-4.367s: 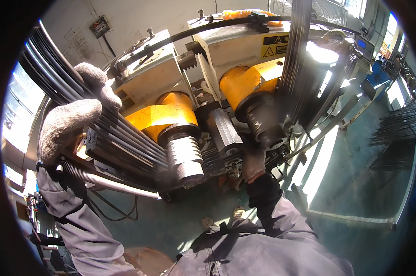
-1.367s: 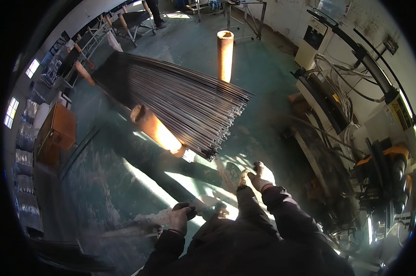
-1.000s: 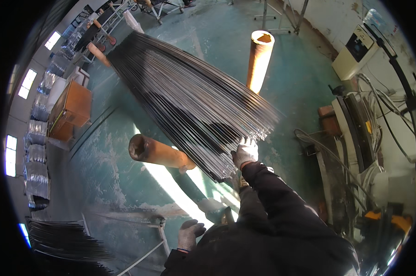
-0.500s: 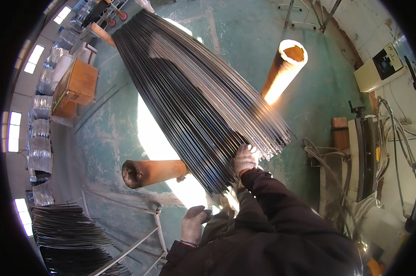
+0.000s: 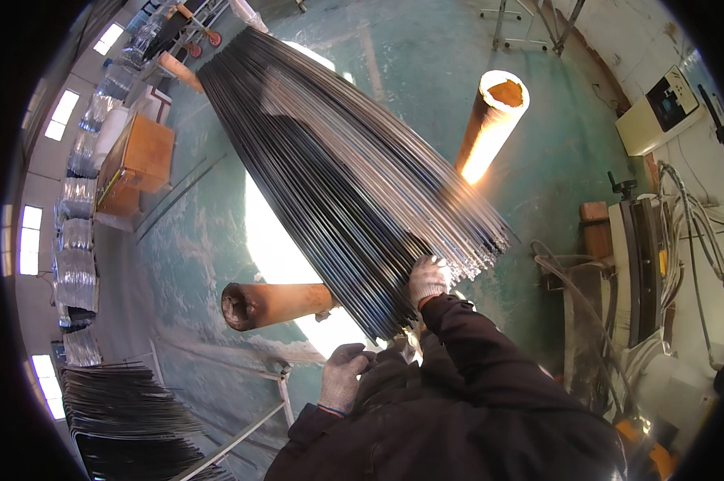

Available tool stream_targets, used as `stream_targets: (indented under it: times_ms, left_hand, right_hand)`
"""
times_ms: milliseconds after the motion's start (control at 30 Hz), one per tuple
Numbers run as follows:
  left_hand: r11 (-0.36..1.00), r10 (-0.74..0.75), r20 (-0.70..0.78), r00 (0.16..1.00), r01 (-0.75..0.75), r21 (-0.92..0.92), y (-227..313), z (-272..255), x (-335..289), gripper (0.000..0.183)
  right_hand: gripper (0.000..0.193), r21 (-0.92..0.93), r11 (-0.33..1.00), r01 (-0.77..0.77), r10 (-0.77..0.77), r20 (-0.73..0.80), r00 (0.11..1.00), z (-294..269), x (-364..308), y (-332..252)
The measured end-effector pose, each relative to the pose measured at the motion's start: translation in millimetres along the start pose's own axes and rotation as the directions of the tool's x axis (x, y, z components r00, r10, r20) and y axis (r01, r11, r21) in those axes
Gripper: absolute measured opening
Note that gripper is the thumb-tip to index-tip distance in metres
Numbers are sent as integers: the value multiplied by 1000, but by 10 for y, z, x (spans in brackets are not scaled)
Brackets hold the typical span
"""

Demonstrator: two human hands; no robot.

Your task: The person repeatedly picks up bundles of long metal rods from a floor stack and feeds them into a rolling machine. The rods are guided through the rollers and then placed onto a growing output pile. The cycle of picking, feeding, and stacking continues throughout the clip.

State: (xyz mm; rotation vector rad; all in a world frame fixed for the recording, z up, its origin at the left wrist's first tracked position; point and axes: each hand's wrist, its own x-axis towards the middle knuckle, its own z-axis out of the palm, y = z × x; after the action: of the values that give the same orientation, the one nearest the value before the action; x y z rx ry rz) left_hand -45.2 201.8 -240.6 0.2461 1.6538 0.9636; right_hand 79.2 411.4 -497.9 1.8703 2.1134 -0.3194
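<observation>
A long bundle of thin dark metal rods [image 5: 338, 176] lies slanted across a rusty orange pipe [image 5: 274, 303] and runs away to the upper left. My right hand [image 5: 427, 279], in a white glove, rests on the near ends of the rods with its fingers curled over them. In the same kind of glove, my left hand [image 5: 342, 377] hangs lower, just below the bundle's near end and close to my dark jacket; whether it touches any rod is not clear.
A second orange pipe [image 5: 490, 120] stands beyond the bundle at the upper right. A machine with cables [image 5: 650, 264] lines the right side. Another pile of dark rods [image 5: 129, 417] lies at the lower left, a wooden crate [image 5: 137, 160] at the left. The floor is green.
The view swung from a bending machine to the floor bundle. Over the last second my right hand reached the rod ends and stayed there; my left hand rose toward the bundle.
</observation>
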Motion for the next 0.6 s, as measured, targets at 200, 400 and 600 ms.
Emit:
stream_targets:
  times_ms: [200,400,600]
  left_hand:
    - [1000,28,-48,998,-27,14,-102,-363,-128,39]
    - [994,-43,-140,989,29,-107,-351,-681,-222,37]
    - [992,-56,-53,997,50,-112,-478,-749,-204,40]
  right_hand:
    - [32,140,968,208,-196,-97,976,-44,151,235]
    - [21,250,945,209,-191,-95,977,-340,129,352]
    - [38,418,899,132,-232,199,952,-574,125,426]
